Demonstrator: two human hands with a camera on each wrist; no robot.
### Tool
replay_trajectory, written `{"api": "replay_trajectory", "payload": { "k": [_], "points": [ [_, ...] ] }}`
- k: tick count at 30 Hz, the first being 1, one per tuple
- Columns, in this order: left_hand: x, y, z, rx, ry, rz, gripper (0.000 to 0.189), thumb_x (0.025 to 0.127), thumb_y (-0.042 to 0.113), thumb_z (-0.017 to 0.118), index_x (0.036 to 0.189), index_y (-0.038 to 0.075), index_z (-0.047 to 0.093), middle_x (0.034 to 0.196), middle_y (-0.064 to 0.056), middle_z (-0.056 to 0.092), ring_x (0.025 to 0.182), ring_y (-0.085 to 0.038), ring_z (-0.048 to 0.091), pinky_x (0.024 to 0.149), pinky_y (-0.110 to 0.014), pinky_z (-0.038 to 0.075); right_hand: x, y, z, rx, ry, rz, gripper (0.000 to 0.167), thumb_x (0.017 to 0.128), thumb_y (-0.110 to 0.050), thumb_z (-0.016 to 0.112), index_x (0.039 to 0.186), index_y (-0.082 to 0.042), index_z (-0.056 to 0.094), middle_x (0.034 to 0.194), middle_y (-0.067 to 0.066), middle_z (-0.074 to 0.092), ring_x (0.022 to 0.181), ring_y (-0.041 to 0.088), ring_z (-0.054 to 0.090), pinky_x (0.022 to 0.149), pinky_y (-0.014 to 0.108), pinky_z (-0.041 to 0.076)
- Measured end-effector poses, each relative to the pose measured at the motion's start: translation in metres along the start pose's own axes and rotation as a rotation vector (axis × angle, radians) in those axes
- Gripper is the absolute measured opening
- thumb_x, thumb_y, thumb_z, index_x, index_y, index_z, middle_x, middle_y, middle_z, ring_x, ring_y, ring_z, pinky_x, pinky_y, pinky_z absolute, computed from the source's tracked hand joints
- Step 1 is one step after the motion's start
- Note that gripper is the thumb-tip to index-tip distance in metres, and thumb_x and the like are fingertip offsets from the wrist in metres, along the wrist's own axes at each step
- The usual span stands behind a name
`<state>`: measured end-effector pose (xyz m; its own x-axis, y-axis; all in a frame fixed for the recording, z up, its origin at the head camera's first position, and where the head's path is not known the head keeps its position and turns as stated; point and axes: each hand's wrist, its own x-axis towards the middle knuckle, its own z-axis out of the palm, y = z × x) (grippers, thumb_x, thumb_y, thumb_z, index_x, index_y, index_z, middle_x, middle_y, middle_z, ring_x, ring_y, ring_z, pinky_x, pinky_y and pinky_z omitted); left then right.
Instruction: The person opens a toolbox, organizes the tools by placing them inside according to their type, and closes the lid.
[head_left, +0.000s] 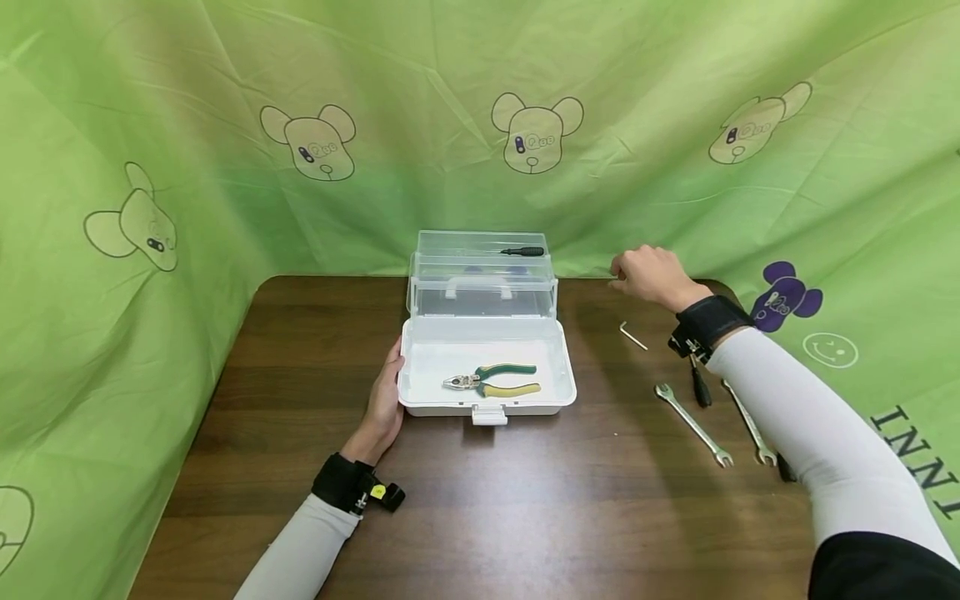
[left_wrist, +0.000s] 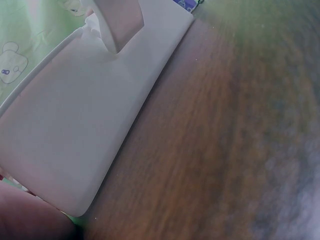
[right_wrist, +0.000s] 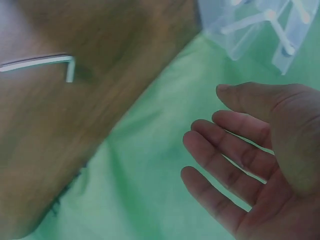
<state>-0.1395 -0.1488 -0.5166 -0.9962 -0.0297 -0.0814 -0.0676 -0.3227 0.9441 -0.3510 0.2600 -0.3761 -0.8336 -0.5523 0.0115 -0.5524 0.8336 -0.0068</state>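
Note:
A white toolbox (head_left: 487, 407) stands with its clear lid and tray raised at the back. Combination pliers (head_left: 512, 390) with green and yellow handles lie in its base. In the raised clear tray is a black-handled screwdriver (head_left: 525, 251). My left hand (head_left: 384, 404) rests along the toolbox's left side, fingers against the wall; the left wrist view shows the front wall (left_wrist: 75, 110) and latch (left_wrist: 120, 20) close up. My right hand (head_left: 651, 273) is over the table's back edge, to the right of the toolbox. It is empty, its fingers (right_wrist: 227, 175) loosely bent and spread.
Right of the toolbox lies a small hex key (head_left: 633, 336). Nearer the right forearm are a wrench (head_left: 693, 425), a second wrench (head_left: 750, 425) and another black-handled screwdriver (head_left: 701, 385). A green printed curtain (head_left: 420, 100) hangs behind the brown table (head_left: 300, 367).

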Motion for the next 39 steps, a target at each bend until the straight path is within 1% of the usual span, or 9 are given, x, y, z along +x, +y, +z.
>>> {"api": "replay_trajectory", "payload": {
  "k": [10,16,20,22,26,28,30,35,39],
  "points": [
    [-0.001,0.0,-0.001,0.004,0.004,-0.003,0.059,0.114,0.016,0.02,0.171,0.008,0.01,0.178,-0.007,0.01,0.161,-0.021,0.007,0.13,-0.045,0.008,-0.016,0.014,0.017,0.009,-0.098,0.044,0.011,0.093,-0.02,0.078,0.097,-0.01,0.082,0.091,0.014,0.076,0.082,0.037,0.071,0.068,0.058,0.056],
    [0.0,-0.001,-0.001,0.001,0.007,-0.003,0.058,0.114,0.016,0.02,0.171,0.008,0.011,0.178,-0.007,0.011,0.161,-0.02,0.007,0.13,-0.045,0.008,-0.025,0.018,0.027,0.037,-0.18,0.081,0.007,0.091,-0.018,0.077,0.09,-0.013,0.08,0.095,0.015,0.077,0.088,0.041,0.071,0.073,0.062,0.056],
    [0.001,-0.002,-0.001,-0.004,0.01,-0.007,0.058,0.114,0.016,0.02,0.171,0.008,0.011,0.178,-0.007,0.011,0.161,-0.02,0.008,0.13,-0.045,0.008,-0.03,0.018,0.038,0.06,-0.24,0.086,0.009,0.091,-0.02,0.077,0.091,-0.012,0.082,0.093,0.011,0.077,0.083,0.034,0.072,0.071,0.059,0.057],
    [0.001,-0.003,-0.002,0.002,0.011,-0.007,0.058,0.114,0.016,0.021,0.171,0.008,0.011,0.178,-0.007,0.011,0.162,-0.021,0.007,0.13,-0.045,0.008,-0.032,0.018,0.044,0.069,-0.252,0.09,0.01,0.091,-0.021,0.079,0.086,-0.013,0.08,0.087,0.008,0.075,0.077,0.029,0.069,0.066,0.054,0.056],
    [0.002,-0.003,-0.002,0.014,0.011,-0.007,0.058,0.114,0.016,0.021,0.171,0.008,0.011,0.178,-0.007,0.011,0.162,-0.022,0.007,0.13,-0.046,0.007,-0.037,0.018,0.054,0.097,-0.258,0.098,0.033,0.091,-0.021,0.079,0.065,-0.016,0.059,0.066,-0.004,0.049,0.062,0.018,0.047,0.056,0.039,0.038],
    [0.001,-0.003,-0.001,0.008,0.014,-0.01,0.058,0.114,0.016,0.021,0.171,0.008,0.012,0.178,-0.007,0.012,0.162,-0.021,0.007,0.13,-0.045,0.007,-0.039,0.018,0.057,0.104,-0.255,0.1,0.042,0.091,-0.02,0.079,0.063,-0.019,0.048,0.064,-0.006,0.036,0.06,0.016,0.037,0.056,0.037,0.03],
    [0.001,-0.002,-0.001,0.006,0.015,-0.012,0.058,0.114,0.016,0.021,0.171,0.008,0.012,0.177,-0.007,0.012,0.162,-0.021,0.007,0.13,-0.045,0.007,-0.04,0.018,0.058,0.108,-0.248,0.103,0.046,0.091,-0.019,0.079,0.062,-0.02,0.043,0.064,-0.006,0.031,0.06,0.016,0.033,0.057,0.036,0.026],
    [0.001,0.0,0.0,0.005,0.014,-0.008,0.058,0.114,0.016,0.021,0.171,0.008,0.012,0.177,-0.007,0.012,0.162,-0.021,0.007,0.13,-0.044,0.008,-0.041,0.017,0.061,0.098,-0.244,0.113,0.046,0.09,-0.02,0.08,0.063,-0.02,0.043,0.064,-0.006,0.033,0.062,0.017,0.037,0.059,0.037,0.029],
    [0.001,0.0,0.0,0.008,0.014,-0.011,0.058,0.114,0.017,0.021,0.171,0.008,0.012,0.178,-0.007,0.012,0.162,-0.021,0.007,0.13,-0.044,0.007,-0.042,0.019,0.064,0.102,-0.262,0.127,0.04,0.088,-0.021,0.08,0.064,-0.019,0.049,0.066,-0.004,0.042,0.065,0.019,0.044,0.059,0.039,0.034]
  ]
}}
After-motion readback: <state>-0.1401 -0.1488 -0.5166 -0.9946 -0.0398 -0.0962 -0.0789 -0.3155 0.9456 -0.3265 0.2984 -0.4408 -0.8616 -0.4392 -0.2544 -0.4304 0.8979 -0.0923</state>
